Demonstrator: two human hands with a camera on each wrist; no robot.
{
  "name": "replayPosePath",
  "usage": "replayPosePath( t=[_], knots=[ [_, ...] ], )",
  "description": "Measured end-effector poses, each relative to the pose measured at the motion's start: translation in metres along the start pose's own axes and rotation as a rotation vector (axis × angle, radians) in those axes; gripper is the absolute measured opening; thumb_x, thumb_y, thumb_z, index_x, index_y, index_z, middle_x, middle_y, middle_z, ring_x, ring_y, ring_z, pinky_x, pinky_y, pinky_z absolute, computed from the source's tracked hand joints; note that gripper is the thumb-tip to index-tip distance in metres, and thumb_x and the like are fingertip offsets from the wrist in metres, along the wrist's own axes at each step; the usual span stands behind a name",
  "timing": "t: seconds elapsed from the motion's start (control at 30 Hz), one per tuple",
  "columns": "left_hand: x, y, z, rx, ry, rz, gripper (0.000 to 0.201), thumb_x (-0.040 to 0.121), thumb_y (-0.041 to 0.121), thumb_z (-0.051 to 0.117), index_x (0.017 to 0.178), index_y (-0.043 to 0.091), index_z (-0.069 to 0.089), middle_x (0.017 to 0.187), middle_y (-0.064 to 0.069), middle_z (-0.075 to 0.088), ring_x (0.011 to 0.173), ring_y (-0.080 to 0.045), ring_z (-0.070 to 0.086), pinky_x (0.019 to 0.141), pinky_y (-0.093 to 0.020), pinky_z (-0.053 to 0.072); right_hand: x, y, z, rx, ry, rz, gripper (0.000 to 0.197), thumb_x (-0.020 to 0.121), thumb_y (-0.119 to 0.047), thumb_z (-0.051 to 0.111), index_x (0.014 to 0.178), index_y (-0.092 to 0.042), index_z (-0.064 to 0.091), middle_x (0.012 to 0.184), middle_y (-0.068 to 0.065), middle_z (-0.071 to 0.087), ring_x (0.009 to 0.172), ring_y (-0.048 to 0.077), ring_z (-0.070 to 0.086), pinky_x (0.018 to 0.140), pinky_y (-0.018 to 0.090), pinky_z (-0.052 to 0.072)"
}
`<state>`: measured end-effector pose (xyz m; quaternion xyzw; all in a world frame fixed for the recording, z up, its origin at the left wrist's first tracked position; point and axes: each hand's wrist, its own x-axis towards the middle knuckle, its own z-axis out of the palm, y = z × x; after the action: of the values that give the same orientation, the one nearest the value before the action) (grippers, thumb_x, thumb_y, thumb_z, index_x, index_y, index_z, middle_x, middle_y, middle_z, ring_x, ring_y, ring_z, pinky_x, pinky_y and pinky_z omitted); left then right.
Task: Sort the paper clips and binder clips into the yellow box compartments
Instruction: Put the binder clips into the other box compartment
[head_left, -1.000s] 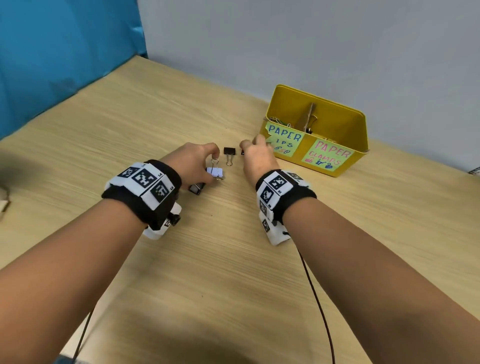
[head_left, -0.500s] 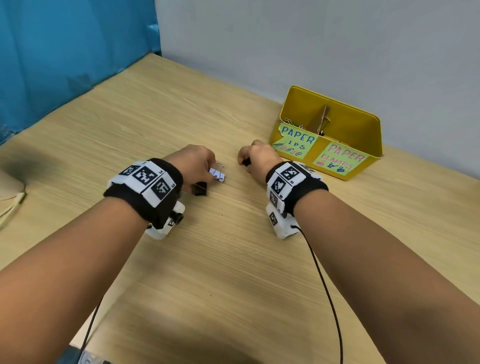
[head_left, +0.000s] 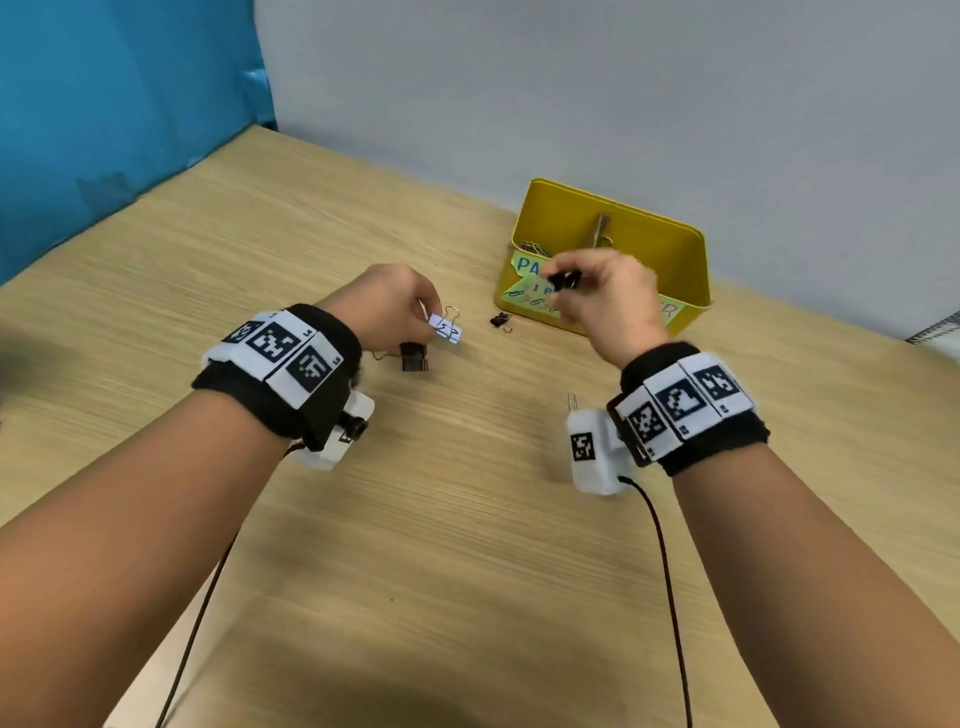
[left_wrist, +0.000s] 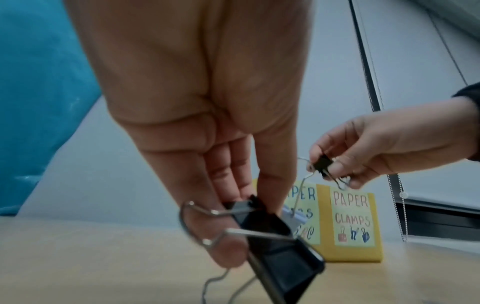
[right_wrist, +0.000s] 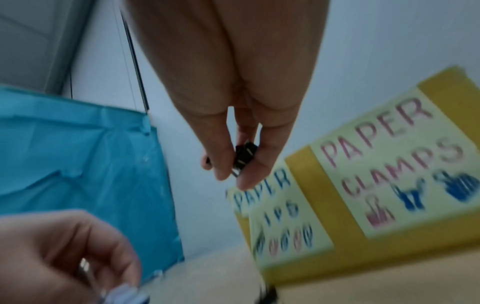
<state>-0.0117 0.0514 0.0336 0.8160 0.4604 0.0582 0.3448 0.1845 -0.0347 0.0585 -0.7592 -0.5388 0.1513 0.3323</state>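
My left hand (head_left: 427, 323) pinches a white binder clip (head_left: 445, 329) and also holds a larger black binder clip (left_wrist: 280, 240) low over the table. My right hand (head_left: 560, 287) is raised in front of the yellow box (head_left: 670, 260) and pinches a small black binder clip (head_left: 564, 280) between thumb and fingers. The box front carries a "PAPER CLIPS" label on the left and a "PAPER CLAMPS" label (left_wrist: 351, 220) on the right. Another small black binder clip (head_left: 501, 320) lies on the table before the box. A paper clip (head_left: 572, 400) lies by my right wrist.
A divider (head_left: 601, 232) splits the box; several paper clips (head_left: 531, 246) sit in its left compartment. The box stands near the grey wall at the back of the wooden table (head_left: 467, 519). A blue sheet (head_left: 119, 104) hangs at the left. Cables trail from both wrists.
My right hand has lifted off the table with the small black binder clip and moved toward the box. My left hand has kept hold of the white clip and raised it slightly.
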Motion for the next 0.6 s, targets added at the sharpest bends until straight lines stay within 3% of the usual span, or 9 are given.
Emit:
replayPosePath(
  t=[0.07,0.13,0.17,0.27,0.33,0.43,0.53,0.6],
  knots=[
    [0.006,0.015,-0.005,-0.001,0.035,0.057,0.021,0.081,0.007,0.061,0.101,0.01,0.067,0.087,-0.005,0.067,0.049,-0.008,0.056,0.04,-0.011,0.047,0.013,0.0,-0.022,0.007,0.222,-0.033,0.03,0.08,0.0,0.063,0.103,-0.017,0.072,0.115,0.008,0.066,0.092,0.013,0.058,0.094,0.035,0.052],
    [0.012,0.032,-0.012,0.002,0.069,0.119,0.021,0.081,0.006,0.06,0.101,0.011,0.067,0.085,-0.004,0.065,0.05,-0.009,0.057,0.046,-0.018,0.05,0.028,0.006,-0.042,-0.023,0.352,-0.025,0.033,0.08,0.001,0.06,0.104,-0.018,0.071,0.119,0.006,0.063,0.096,0.009,0.054,0.098,0.031,0.048],
    [0.015,0.04,-0.015,0.008,0.085,0.151,0.022,0.081,0.006,0.06,0.101,0.011,0.068,0.085,-0.004,0.065,0.051,-0.009,0.057,0.051,-0.022,0.052,0.033,0.011,-0.048,-0.067,0.339,-0.01,0.034,0.081,0.001,0.058,0.106,-0.018,0.071,0.124,0.006,0.061,0.101,0.011,0.055,0.101,0.028,0.045],
    [0.026,0.064,-0.028,0.063,0.127,0.231,0.022,0.081,0.009,0.061,0.101,0.013,0.068,0.087,-0.002,0.064,0.061,-0.012,0.058,0.06,-0.025,0.051,0.032,0.02,-0.048,-0.221,0.206,0.001,0.032,0.084,-0.001,0.054,0.104,-0.017,0.072,0.135,0.001,0.054,0.125,0.019,0.049,0.11,0.029,0.035],
    [0.036,0.077,-0.039,0.124,0.168,0.266,0.022,0.082,0.011,0.062,0.103,0.014,0.067,0.089,0.0,0.063,0.072,-0.015,0.057,0.062,-0.022,0.045,0.019,0.021,-0.033,-0.327,0.187,-0.058,0.028,0.086,-0.004,0.05,0.097,-0.016,0.073,0.129,0.002,0.058,0.123,0.023,0.048,0.107,0.035,0.036],
    [0.054,0.096,-0.052,0.178,0.186,0.316,0.023,0.082,0.009,0.061,0.105,0.011,0.067,0.094,-0.005,0.066,0.073,-0.018,0.057,0.067,-0.028,0.049,0.0,0.017,0.002,-0.37,0.048,-0.227,0.023,0.089,-0.006,0.049,0.096,-0.009,0.071,0.117,0.008,0.061,0.116,0.025,0.05,0.101,0.035,0.04],
    [0.073,0.116,-0.053,0.241,0.189,0.362,0.024,0.083,0.009,0.06,0.106,0.01,0.067,0.102,-0.009,0.068,0.076,-0.017,0.055,0.067,-0.026,0.044,0.004,0.012,0.038,-0.407,-0.268,-0.299,0.029,0.091,-0.005,0.05,0.116,-0.008,0.065,0.132,0.012,0.054,0.124,0.029,0.047,0.104,0.044,0.042],
    [0.084,0.128,-0.048,0.27,0.175,0.395,0.025,0.084,0.01,0.06,0.108,0.01,0.066,0.105,-0.009,0.068,0.08,-0.016,0.054,0.069,-0.025,0.043,0.013,0.011,0.061,-0.556,-0.469,-0.199,0.043,0.092,-0.006,0.048,0.134,-0.014,0.049,0.148,0.012,0.037,0.133,0.034,0.037,0.109,0.046,0.038]
  ],
)
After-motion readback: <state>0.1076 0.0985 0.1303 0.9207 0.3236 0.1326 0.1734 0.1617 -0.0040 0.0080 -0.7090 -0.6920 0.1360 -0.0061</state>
